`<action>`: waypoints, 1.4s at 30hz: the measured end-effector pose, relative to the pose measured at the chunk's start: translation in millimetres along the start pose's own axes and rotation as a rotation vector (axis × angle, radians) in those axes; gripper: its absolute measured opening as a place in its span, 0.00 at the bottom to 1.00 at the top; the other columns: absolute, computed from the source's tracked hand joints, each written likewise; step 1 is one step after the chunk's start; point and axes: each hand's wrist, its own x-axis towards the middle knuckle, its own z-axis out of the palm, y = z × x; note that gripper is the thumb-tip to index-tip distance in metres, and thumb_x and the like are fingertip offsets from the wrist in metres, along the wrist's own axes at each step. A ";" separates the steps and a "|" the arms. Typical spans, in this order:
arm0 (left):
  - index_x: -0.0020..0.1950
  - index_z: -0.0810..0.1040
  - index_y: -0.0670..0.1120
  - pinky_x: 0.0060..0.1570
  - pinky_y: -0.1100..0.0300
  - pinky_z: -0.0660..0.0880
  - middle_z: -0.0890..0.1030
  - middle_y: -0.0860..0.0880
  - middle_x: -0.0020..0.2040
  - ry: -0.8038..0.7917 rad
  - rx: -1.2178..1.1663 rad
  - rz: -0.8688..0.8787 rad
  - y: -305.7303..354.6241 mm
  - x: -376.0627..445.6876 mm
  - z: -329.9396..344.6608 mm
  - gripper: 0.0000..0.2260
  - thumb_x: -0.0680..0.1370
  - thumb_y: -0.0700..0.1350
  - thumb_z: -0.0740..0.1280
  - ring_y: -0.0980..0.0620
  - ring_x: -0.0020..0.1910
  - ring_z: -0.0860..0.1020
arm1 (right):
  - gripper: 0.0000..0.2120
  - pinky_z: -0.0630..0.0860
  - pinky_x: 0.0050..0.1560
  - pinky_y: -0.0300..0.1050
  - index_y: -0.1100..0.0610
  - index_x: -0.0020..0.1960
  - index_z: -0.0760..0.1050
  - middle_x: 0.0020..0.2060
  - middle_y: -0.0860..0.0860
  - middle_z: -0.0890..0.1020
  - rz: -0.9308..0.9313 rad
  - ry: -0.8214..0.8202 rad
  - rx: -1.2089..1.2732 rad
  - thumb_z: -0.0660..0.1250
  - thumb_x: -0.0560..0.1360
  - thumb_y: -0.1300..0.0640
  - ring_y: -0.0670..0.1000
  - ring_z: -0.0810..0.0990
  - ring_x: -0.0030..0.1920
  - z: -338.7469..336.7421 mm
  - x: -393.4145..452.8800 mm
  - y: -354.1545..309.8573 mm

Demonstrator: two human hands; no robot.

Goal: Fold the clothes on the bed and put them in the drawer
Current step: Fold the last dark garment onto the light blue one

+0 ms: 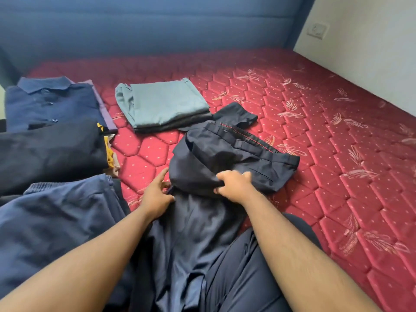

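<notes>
Pinching a fold of smooth dark navy trousers (225, 158) on the quilted red mattress (315, 136), right hand (235, 185) is curling fingers into cloth; left hand (157, 194) is pressing beside it, fingers extended.

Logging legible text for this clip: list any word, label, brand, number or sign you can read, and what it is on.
None can be read.
Navy trousers gripped by the right hand: red line along the waistband, no lettering visible.
Navy shirt: buttons only, no visible label.
Folded grey-green garment: no print.
Wall socket: any marking too small and blurred to read.
Red mattress: leaf and dot pattern only, no words.
</notes>
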 end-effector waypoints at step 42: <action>0.53 0.77 0.59 0.58 0.53 0.77 0.84 0.53 0.54 0.135 -0.089 0.636 75.8 -55.7 4.9 0.10 0.77 0.44 0.66 0.49 0.56 0.82 | 0.08 0.72 0.58 0.54 0.52 0.48 0.79 0.40 0.44 0.71 -0.281 0.280 0.277 0.70 0.72 0.62 0.51 0.76 0.47 -60.6 122.5 45.2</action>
